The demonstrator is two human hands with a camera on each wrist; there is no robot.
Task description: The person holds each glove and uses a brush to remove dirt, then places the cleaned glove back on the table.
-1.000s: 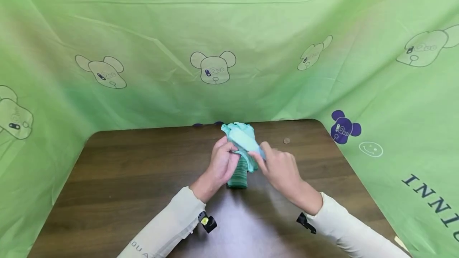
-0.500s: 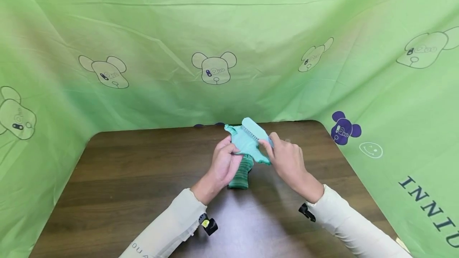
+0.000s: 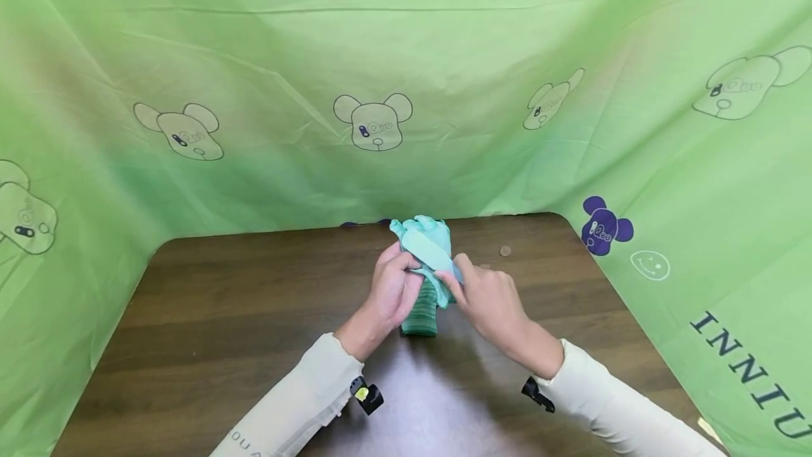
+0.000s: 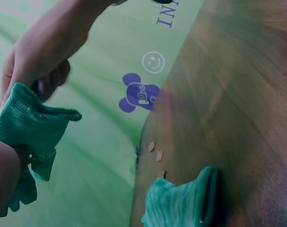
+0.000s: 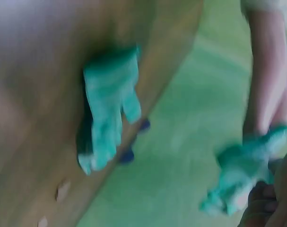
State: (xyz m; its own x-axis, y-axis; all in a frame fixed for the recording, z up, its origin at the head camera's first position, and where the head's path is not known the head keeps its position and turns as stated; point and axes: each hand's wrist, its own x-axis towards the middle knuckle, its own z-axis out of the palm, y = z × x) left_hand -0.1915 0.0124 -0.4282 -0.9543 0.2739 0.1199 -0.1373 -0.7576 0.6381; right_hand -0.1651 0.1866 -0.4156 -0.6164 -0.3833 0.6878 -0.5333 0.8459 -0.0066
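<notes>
My left hand [image 3: 395,291] grips a teal knit glove [image 3: 434,230] by its near left side, holding it above the table. My right hand [image 3: 497,305] holds a pale blue brush [image 3: 423,248] by its handle, and the brush head lies across the glove; its bristles are hidden in the head view. Below, a second glove [image 3: 419,321], green and striped, rests on the table, partly covered by the raised one. In the right wrist view this lower glove [image 5: 105,104] lies with its fingers pointing away, while the held glove [image 5: 238,175] looks blurred.
The brown wooden table [image 3: 254,316] ends against a green printed curtain [image 3: 380,41] at the back and sides. Small pale flakes [image 4: 159,156] lie on the table beyond the lower glove. A wrist strap [image 3: 366,395] hangs under the left sleeve.
Half a second ago the brush was farther right and up, with bristles visible and the glove spread rightward. Now the right hand and brush are back left and lower, across the glove.
</notes>
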